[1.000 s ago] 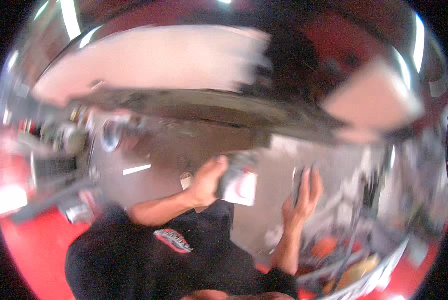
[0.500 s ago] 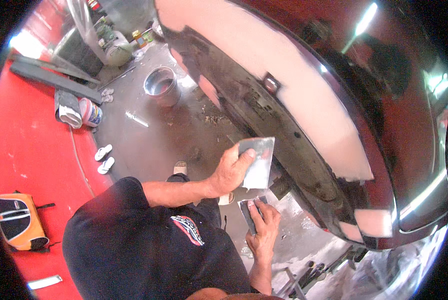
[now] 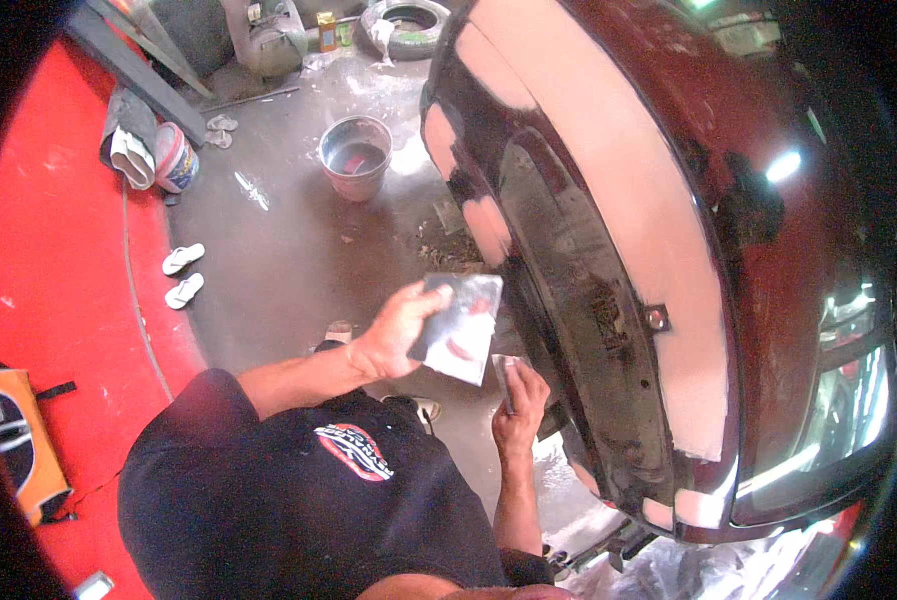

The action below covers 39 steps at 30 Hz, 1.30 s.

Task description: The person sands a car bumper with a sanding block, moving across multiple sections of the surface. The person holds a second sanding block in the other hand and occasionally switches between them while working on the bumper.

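Note:
My left hand (image 3: 394, 335) grips a thin rectangular plate (image 3: 469, 325) by its left edge, thumb on top. The plate's face is shiny, with reddish patches that could be reflections or smears. Just right of it and a little lower, my right hand (image 3: 521, 405) is closed on a small flat dark piece (image 3: 505, 372), mostly covered by the fingers; its exact kind does not show. Both hands are in front of a dark red car (image 3: 759, 250), apart from it. Along its rear runs a broad pale pink, matte band (image 3: 629, 150) around a small fitting (image 3: 657, 318).
An open bucket (image 3: 357, 160) stands on the grey floor beyond my hands. White flip-flops (image 3: 184, 275), a printed tub (image 3: 175, 158) and an orange-black backpack (image 3: 31, 440) are left. A tyre (image 3: 409, 28) lies at the back. Crumpled clear plastic sheeting (image 3: 699, 575) is at lower right.
The view has turned, so the car sits further right and the bucket appears lower. My right hand has come up toward the plate. Both hands keep their hold, and the plate is tilted differently.

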### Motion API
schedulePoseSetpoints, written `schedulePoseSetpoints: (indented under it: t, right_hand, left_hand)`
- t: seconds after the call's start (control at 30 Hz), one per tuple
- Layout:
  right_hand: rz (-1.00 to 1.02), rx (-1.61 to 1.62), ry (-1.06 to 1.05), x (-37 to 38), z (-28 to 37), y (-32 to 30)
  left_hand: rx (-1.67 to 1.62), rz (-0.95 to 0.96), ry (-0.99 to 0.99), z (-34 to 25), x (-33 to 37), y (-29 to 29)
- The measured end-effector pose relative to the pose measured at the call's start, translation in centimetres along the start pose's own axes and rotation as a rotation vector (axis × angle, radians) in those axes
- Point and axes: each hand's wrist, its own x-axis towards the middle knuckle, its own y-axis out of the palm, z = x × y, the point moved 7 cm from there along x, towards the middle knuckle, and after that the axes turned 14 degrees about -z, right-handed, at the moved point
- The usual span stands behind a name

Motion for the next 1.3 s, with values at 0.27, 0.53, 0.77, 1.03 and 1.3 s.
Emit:
schedulePoseSetpoints:
  t: [0.27,0.53,0.77,1.03,1.3]
  right_hand:
    - [-0.307,0.796,0.852,6.9,6.5,10.2]
    - [-0.042,0.019,-0.399,18.6,25.3,10.2]
    - [-0.004,0.084,-0.610,21.3,30.1,12.9]
    - [-0.022,0.040,-0.755,25.8,25.1,12.3]
    - [0.497,0.739,-0.508,27.7,14.2,18.0]
  left_hand:
    - [-0.100,-0.140,0.205,-23.2,0.3,-11.2]
    - [0.009,-0.067,0.604,-31.6,-1.5,-10.1]
    - [0.047,-0.088,0.771,-32.0,-4.0,-9.7]
    - [0.419,-0.280,1.194,-29.2,-1.4,-1.8]
    - [0.324,-0.892,1.157,-30.0,0.8,-2.3]
